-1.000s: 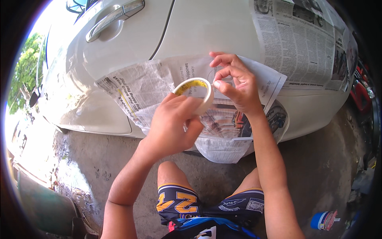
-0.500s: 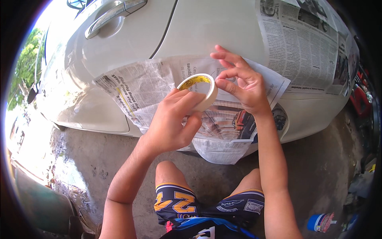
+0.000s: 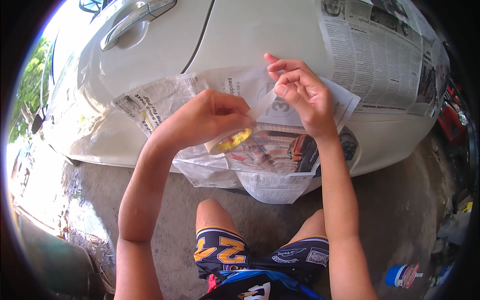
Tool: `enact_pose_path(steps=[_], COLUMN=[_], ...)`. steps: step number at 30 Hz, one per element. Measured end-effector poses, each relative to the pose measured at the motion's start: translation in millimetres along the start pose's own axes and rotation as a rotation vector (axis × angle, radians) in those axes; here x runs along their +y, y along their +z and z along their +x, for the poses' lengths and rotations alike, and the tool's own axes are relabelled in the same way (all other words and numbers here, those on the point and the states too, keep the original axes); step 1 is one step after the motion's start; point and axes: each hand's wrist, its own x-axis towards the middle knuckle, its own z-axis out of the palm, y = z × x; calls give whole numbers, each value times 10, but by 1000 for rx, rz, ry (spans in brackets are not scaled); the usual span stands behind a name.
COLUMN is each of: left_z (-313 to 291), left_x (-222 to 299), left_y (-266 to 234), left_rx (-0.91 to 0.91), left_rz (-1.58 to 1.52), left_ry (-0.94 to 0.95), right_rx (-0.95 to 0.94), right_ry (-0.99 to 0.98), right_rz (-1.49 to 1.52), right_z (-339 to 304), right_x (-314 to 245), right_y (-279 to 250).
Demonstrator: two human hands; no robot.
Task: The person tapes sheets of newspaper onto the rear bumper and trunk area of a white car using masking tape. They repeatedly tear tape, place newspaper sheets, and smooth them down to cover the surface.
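My left hand [image 3: 212, 117] is closed round a roll of masking tape [image 3: 234, 142], whose yellow inner core shows below the fingers. A short pale strip of tape [image 3: 263, 104] stretches from the roll up to my right hand [image 3: 303, 95]. Between thumb and forefinger the right hand pinches the strip's end, its other fingers loosely curled. Behind both hands, newspaper sheets [image 3: 175, 92] hang over the lower side of a white car [image 3: 260, 37], partly hidden by my hands and the tape.
Another newspaper sheet [image 3: 372, 60] covers the car's panel at upper right. A chrome door handle [image 3: 137, 23] is at upper left. On the concrete floor [image 3: 175, 220] at lower right lies a blue-and-white container [image 3: 400, 276]. A dark green bin [image 3: 55, 257] stands at lower left.
My left hand has turned the roll and brought it lower and to the left. A strip of tape now spans the gap between my hands.
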Motion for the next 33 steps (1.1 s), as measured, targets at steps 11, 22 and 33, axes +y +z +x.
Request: enact_pose_path(steps=[11, 22, 33], left_z=[438, 625, 660], left_x=[83, 225, 278], left_y=[-100, -53, -37], left_rx=[342, 490, 484], left_rz=[112, 352, 339], left_ry=[118, -45, -94], right_rx=[155, 459, 559], right_ry=[13, -377, -314], right_rz=[-41, -867, -1181], right_z=[89, 235, 301], right_x=[-82, 91, 20], right_y=[74, 306, 274])
